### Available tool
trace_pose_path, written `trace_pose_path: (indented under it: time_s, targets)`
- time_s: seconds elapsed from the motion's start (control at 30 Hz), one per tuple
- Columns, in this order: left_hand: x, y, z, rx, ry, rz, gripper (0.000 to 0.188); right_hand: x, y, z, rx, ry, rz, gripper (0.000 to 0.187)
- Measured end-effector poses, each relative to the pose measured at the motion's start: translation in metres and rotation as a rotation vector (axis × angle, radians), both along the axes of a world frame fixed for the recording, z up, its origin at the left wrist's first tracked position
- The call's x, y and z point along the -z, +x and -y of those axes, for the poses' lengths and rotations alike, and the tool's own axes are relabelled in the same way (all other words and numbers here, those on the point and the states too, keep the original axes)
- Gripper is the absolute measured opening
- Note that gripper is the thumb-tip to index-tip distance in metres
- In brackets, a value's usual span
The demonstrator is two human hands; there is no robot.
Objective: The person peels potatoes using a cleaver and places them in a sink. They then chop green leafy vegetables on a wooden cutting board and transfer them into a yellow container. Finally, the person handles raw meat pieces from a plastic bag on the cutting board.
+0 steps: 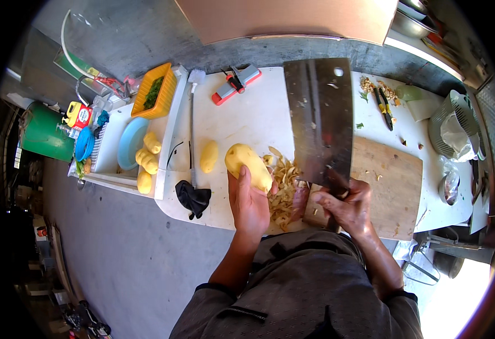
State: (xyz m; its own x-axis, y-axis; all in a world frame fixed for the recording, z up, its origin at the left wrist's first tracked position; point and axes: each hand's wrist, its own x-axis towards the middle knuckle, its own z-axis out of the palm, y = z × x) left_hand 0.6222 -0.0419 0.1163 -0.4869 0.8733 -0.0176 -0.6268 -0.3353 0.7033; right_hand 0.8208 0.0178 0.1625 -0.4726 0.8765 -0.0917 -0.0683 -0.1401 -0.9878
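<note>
In my left hand (pixel 248 199) rests a large peeled potato (pixel 246 165), its fingers wrapped around the lower side. My right hand (pixel 352 204) grips the handle of a broad cleaver (pixel 322 121), whose dark blade stands up and hides part of the table. The two hands are apart, and the blade does not touch the potato. Between them lies a heap of potato peelings (pixel 283 198) on the white table. Right of the cleaver is a wooden cutting board (pixel 391 186) with a few small scraps on it. Another peeled potato (pixel 208 156) lies left of my left hand.
Several potatoes (pixel 147 161) lie by a light blue basin (pixel 132 144) at the sink. A yellow basket (pixel 152 90) holds greens. A long-handled brush (pixel 192 130), black cloth (pixel 193 198), red-and-grey tool (pixel 236 84), pliers (pixel 384 108) and a pale green basket (pixel 453 127) surround the work area.
</note>
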Motion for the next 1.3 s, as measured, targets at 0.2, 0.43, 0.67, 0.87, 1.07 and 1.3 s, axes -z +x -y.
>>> trace_pose_path:
  time_s: [0.2, 0.43, 0.67, 0.87, 1.07, 1.3]
  targets:
    - [0.004, 0.025, -0.005, -0.174, -0.065, -0.480, 0.064, 0.020, -0.017, -0.009, -0.085, -0.126, 0.097, 0.030]
    - [-0.005, 0.033, -0.004, -0.017, -0.032, -0.513, 0.075, 0.030, -0.024, -0.008, -0.066, -0.157, 0.034, 0.025]
    - [-0.008, 0.035, -0.006, 0.038, -0.040, -0.472, 0.075, 0.037, -0.022, -0.011, -0.073, -0.183, 0.056, 0.018]
    - [0.002, 0.035, -0.003, 0.012, -0.057, -0.534, 0.072, 0.038, -0.018, -0.011, -0.097, -0.188, 0.069, 0.013]
    - [0.019, 0.004, 0.005, -0.129, -0.139, -0.421, 0.063, 0.066, -0.010, -0.023, -0.060, -0.216, 0.089, 0.014]
    - [0.090, -0.099, 0.042, -0.357, -0.610, -0.613, 0.047, 0.130, 0.027, -0.017, 0.057, -0.179, 0.309, 0.016]
